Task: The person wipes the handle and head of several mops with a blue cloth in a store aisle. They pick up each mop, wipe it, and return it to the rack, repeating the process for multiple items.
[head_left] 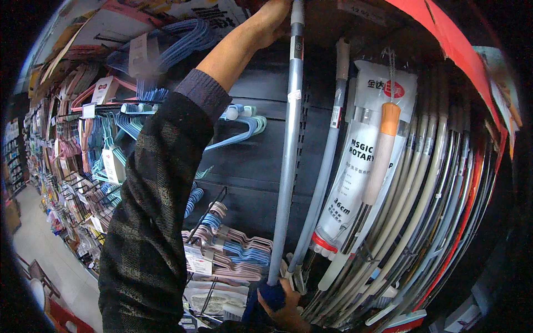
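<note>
A long silver-grey pole (287, 154) stands nearly upright before me, with a pale grip at its top and a small label. My left hand (272, 23) is raised beside its upper end at the picture's top edge; its fingers are mostly hidden. Near the bottom, my right hand (287, 306) is closed around a dark blue piece (272, 293) at the pole's lower end. Just right of it stands another grey-blue pole (322, 187). A packaged flat mop (347, 170) in clear and white plastic hangs beyond that, behind a handle with an orange and pale pink grip (381, 158).
Many mop and broom poles (416, 187) crowd the right side. Bundles of blue hangers (183, 45) and pink and blue hangers (241, 249) hang at left and below. A red-edged board (458, 45) curves over the upper right. A shop aisle floor (54, 254) shows far left.
</note>
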The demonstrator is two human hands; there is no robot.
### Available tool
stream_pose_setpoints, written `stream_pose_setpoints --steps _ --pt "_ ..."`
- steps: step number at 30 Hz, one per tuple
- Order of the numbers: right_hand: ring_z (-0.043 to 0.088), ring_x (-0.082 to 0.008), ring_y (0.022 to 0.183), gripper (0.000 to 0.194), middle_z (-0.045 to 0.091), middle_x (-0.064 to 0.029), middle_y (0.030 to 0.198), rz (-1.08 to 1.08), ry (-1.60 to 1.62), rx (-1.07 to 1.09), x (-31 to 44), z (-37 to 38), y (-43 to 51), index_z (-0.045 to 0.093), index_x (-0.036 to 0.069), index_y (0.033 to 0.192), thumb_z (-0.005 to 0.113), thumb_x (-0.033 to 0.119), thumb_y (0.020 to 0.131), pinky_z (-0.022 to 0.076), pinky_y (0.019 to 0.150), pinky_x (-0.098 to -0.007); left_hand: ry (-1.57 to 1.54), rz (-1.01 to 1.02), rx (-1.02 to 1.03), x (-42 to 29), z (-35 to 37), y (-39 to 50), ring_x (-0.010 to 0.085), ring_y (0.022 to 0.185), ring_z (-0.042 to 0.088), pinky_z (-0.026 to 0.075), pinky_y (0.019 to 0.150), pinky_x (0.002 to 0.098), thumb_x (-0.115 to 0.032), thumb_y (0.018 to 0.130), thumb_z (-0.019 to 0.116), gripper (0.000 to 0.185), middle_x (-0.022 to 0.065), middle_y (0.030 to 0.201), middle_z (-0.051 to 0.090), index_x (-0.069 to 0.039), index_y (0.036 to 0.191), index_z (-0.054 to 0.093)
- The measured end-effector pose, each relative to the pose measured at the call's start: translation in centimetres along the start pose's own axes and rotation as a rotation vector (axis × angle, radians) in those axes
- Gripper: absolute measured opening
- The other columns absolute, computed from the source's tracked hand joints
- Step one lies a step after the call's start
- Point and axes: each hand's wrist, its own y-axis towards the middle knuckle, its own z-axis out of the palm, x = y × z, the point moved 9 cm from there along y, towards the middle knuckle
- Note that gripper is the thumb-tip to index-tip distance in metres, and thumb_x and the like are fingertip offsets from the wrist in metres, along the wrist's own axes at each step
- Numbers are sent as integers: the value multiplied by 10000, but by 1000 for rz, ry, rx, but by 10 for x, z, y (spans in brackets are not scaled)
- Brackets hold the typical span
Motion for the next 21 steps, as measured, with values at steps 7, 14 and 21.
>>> stream_pose_setpoints --steps 7,14,21 --pt "713 -273 776 526 698 -133 908 45 -85 -4 5 -4 -3 574 48 1141 830 264 736 578 709 -392 -183 -150 -34 13 13 -8 183 716 490 436 601 342 -664 932 440 531 17 839 505 -172 1068 587" --pt "714 -290 794 585 698 -146 935 67 -98 -21 -2 -9 -11 565 53 1188 829 308 732 576 726 -416 -170 -207 -110 12 22 -20 187 691 473 429 573 355 -682 920 443 519 10 795 465 -185 994 574" --pt "712 -277 815 553 702 -138 958 150 -252 -11 -19 -13 -22 581 60 1145 825 319 722 572 740 -400 -361 -132 151 20 44 -1 182 765 508 451 684 309 -498 1012 407 421 25 861 547 -140 1133 594"
